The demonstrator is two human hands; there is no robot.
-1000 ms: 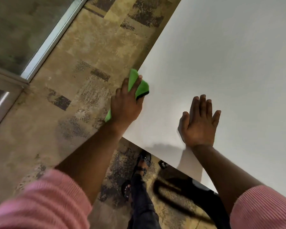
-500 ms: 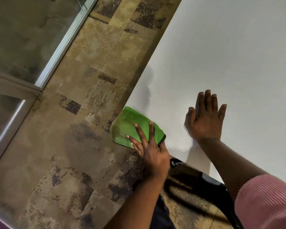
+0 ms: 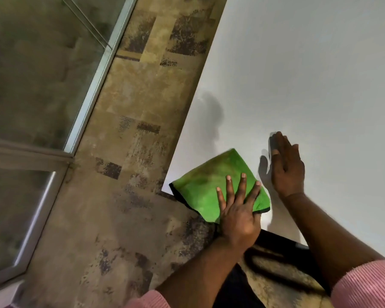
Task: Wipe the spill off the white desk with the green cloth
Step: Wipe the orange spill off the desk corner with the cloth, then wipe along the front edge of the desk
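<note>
At the desk's (image 3: 298, 74) near corner, low in the frame, the left hand (image 3: 238, 218) presses flat, fingers spread, on the green cloth (image 3: 209, 181). Just right of it, the right hand (image 3: 286, 167) lies open and empty on the desk. I judge the left hand does the wiping.

Left hand (image 3: 239, 221) flat, fingers (image 3: 230, 188) spread; right hand (image 3: 286, 167) flat.

Cloth (image 3: 211, 174) at the near left corner of the desk: bright green with a black bound edge and darker olive patches across its middle. Desk (image 3: 309, 74): plain white, unpatterned, with one grey shadow near its left edge. Floor (image 3: 131, 152): mottled tan with dark brown speckled rectangles; both sleeves (image 3: 369, 287) pink, finely ribbed.
</note>
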